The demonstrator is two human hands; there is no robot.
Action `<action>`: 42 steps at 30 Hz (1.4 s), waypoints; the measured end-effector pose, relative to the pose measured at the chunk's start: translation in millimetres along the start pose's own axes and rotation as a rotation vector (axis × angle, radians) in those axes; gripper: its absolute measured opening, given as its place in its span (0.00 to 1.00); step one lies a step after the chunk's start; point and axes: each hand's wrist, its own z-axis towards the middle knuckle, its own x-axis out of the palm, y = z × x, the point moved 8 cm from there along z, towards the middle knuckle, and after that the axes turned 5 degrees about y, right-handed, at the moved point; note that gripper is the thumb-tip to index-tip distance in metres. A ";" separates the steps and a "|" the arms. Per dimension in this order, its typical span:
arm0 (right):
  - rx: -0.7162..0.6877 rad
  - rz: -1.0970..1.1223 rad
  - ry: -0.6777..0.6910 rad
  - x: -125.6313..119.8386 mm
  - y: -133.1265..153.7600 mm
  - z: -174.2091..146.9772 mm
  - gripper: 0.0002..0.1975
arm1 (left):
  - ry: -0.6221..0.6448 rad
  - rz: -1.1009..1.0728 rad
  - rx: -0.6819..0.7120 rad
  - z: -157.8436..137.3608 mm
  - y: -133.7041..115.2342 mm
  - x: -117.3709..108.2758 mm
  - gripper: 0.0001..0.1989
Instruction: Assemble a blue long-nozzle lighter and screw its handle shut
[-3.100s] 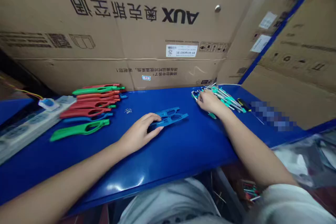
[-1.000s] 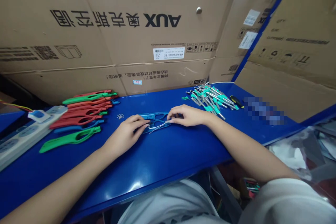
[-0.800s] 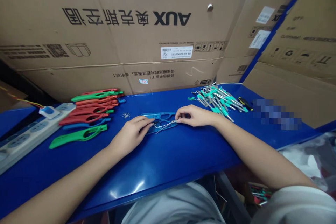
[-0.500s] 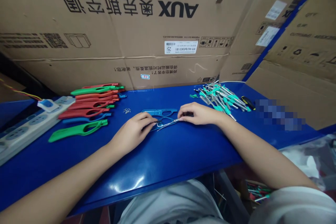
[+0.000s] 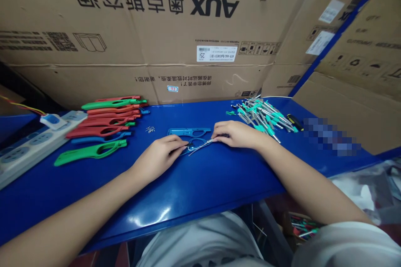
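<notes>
My left hand point(image 5: 158, 154) is closed in a pinch on a small black part point(image 5: 189, 145) with a thin wire. Between the fingertips of my right hand point(image 5: 234, 134) is one end of a slim metal rod point(image 5: 200, 147), which slants down to the left beside the wire. Just beyond my fingers lies a blue plastic handle shell point(image 5: 180, 132) with a loop-shaped opening. A second blue shell half sits under the rod and the wire, partly covered by my left fingers. Exactly how the black part joins the rod is too small to make out.
Red, green and blue handles point(image 5: 103, 121) are stacked at left beside a white power strip point(image 5: 40, 139). Small screws point(image 5: 150, 129) lie nearby. At right are metal rods with teal parts point(image 5: 263, 117) and a yellow-black tool point(image 5: 295, 122). Cardboard point(image 5: 150, 46) walls the back.
The rod's near-left end has tilted slightly as my right fingers shifted a little to the left. Both hands keep their pinches, and the camera view has moved slightly.
</notes>
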 end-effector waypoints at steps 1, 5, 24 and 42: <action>0.008 -0.001 0.006 0.7 0.1 0.1 0.09 | -0.006 -0.006 -0.002 0.3 -0.1 -0.5 0.15; 0.020 -0.041 0.020 2.9 3.4 1.6 0.09 | -0.019 -0.010 -0.005 1.0 0.7 -1.1 0.15; 0.097 -0.339 0.283 -4.8 27.2 22.7 0.09 | -0.007 -0.045 -0.052 7.9 10.5 -3.1 0.17; 0.435 0.079 0.601 18.7 1.5 36.6 0.19 | 0.101 -0.042 -0.004 2.3 -5.0 0.6 0.15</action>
